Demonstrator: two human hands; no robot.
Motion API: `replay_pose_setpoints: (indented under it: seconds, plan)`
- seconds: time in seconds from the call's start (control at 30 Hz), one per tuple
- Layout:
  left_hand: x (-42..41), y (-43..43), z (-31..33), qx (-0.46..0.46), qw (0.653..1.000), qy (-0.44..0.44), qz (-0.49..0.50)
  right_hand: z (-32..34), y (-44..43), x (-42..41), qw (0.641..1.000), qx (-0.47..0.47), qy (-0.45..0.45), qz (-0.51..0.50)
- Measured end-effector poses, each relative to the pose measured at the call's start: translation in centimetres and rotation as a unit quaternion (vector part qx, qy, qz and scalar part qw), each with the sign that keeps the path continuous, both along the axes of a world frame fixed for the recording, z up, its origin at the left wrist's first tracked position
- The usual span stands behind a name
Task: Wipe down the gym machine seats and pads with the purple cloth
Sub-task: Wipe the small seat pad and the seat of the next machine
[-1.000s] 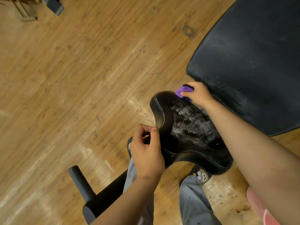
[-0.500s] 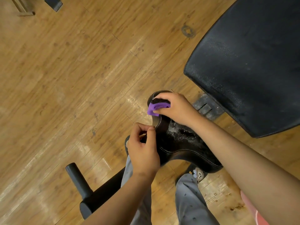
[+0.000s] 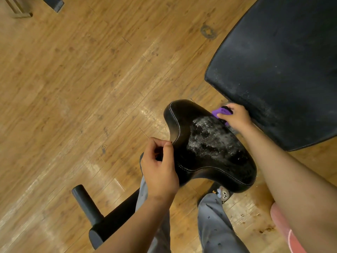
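Head | right hand grips purple cloth | left hand pinches seat edge

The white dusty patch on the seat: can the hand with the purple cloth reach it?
Probably yes. The right hand holds the purple cloth beside the white patch, nothing lies between, and the left hand sits off at the side of the seat.

I count one small purple cloth. There are two black leather cushions: one saddle-shaped seat with white stitching and one large flat pad. Two bare hands show, the left hand and the right hand. There is also one black metal bar and one dark slipper.
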State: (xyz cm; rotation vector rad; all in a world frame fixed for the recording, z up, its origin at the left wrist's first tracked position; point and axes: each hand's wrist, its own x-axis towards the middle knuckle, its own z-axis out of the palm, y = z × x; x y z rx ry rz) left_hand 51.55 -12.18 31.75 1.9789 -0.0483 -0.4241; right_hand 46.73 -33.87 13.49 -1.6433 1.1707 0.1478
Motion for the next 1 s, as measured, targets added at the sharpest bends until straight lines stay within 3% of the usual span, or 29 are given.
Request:
replay_pose_setpoints:
  seconds: [0.23,0.37,0.53,0.73,0.87,1.0]
  plan:
    - [-0.1,0.0,0.2,0.02,1.0,-0.001,0.003,7.7,4.4,2.0,0.982,-0.005,-0.164,0.091]
    - [-0.2,-0.2,0.5,0.035,0.999,-0.002,0.008,9.9,5.0,0.3,0.974,0.015,-0.2,0.108]
    - [-0.1,-0.2,0.6,0.046,0.999,-0.006,-0.003,5.4,2.5,-0.8,0.989,-0.004,-0.132,0.061]
    - [-0.1,-0.2,0.4,0.037,0.999,-0.01,-0.009,-0.4,0.2,-2.3,0.999,-0.042,0.03,0.014]
    - [0.0,0.1,-0.1,0.034,0.999,-0.021,-0.014,2.9,1.8,-2.8,0.998,-0.002,-0.058,-0.011]
    - [-0.1,0.3,-0.4,0.034,0.999,-0.026,-0.015,8.9,5.1,-3.7,0.984,0.032,-0.168,0.056]
